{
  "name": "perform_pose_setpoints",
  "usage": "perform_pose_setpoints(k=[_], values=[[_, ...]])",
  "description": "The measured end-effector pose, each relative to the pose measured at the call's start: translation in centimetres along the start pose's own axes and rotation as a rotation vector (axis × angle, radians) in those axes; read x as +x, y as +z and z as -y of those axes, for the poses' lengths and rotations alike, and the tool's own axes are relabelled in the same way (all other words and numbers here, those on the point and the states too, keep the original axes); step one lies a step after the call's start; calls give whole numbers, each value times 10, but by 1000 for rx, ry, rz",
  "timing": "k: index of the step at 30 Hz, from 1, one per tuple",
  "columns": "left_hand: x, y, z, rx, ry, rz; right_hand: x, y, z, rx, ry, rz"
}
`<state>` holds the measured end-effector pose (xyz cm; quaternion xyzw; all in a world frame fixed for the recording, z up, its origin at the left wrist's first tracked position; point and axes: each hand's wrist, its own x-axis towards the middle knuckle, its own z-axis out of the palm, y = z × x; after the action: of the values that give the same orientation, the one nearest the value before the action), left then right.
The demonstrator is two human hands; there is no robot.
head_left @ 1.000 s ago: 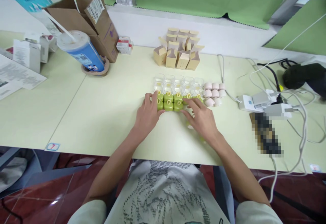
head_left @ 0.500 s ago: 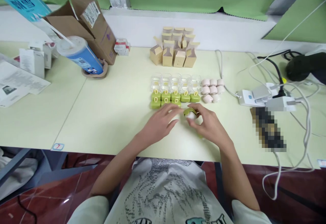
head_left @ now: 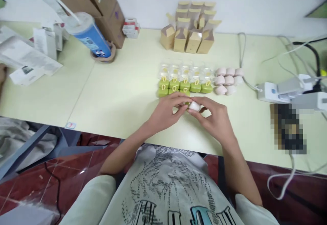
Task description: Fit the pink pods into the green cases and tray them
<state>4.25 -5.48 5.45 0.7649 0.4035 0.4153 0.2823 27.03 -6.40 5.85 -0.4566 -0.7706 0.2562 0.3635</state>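
My left hand (head_left: 167, 112) and my right hand (head_left: 214, 117) meet over the pale table (head_left: 114, 92), both pinching one small case (head_left: 194, 106) whose white side faces up, with a bit of green under it. Just beyond my fingers lie rows of small green cases (head_left: 184, 86) with yellow loops. Behind those stand several clear plastic boxes (head_left: 186, 71). A cluster of pink rounded pieces (head_left: 228, 80) sits to their right.
Small tan cartons (head_left: 191, 30) stand at the back. A blue cup with a straw (head_left: 88, 34), a brown cardboard box (head_left: 94, 3) and papers (head_left: 25, 58) lie at the left. A white power strip (head_left: 288, 92) and cables (head_left: 301, 53) fill the right side.
My hands left the green rows and came together nearer to me around one case. The case has turned white side up. The camera has tilted down.
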Motion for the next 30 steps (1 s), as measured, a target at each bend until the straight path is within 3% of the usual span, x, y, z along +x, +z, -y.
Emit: perform_pose_setpoints(k=[4,8,11,14,20,24,27,30], values=[[0,9,-4,-32,0,-69,-2,3,4,-97,-63,3],[-2,17,-4,93,29,-178,-5,11,5,-128,-120,-22],[-2,16,-5,133,-29,-221,-5,16,8,-85,-148,-48],[1,6,-7,36,-138,-153,-5,15,9,-32,-124,-95],[6,-11,-6,-279,-184,197,-5,16,6,55,20,-238],[1,-2,0,-204,-160,182,-4,27,8,-41,-15,-309],[-2,2,2,-2,-59,107,-5,10,2,-163,19,-453],[-3,2,4,96,39,58,-6,-38,-26,-254,234,-599]])
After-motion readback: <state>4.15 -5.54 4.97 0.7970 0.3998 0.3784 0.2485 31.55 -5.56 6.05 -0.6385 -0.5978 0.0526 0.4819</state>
